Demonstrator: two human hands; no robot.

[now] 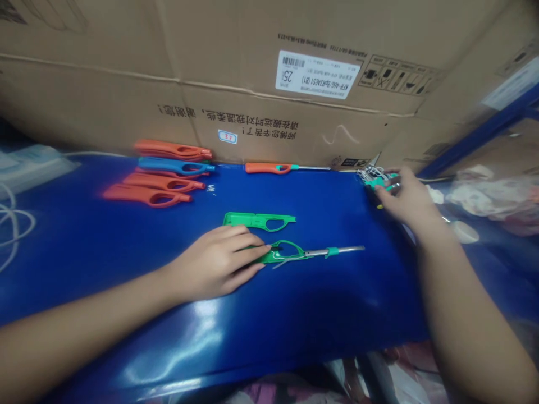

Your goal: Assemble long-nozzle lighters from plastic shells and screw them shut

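My left hand (229,259) grips the handle end of a green lighter half-shell (264,258), its fingers closed over it. A metal tube with a teal collar (332,252) sticks out of the shell to the right, and a thin wire hangs beside it. Just behind lies a matching green half-shell (256,220). At the back right, my right hand (406,196) reaches to a small heap of teal parts and wires (377,178). Its thumb and forefinger are apart around the teal parts; the other fingers are partly hidden.
Several orange lighter shells (155,196) and a blue shell (172,166) lie at the back left. An orange lighter (267,168) with a metal tube rests along the cardboard box (236,67). White cable (14,224) curls at the left of the blue table (269,331).
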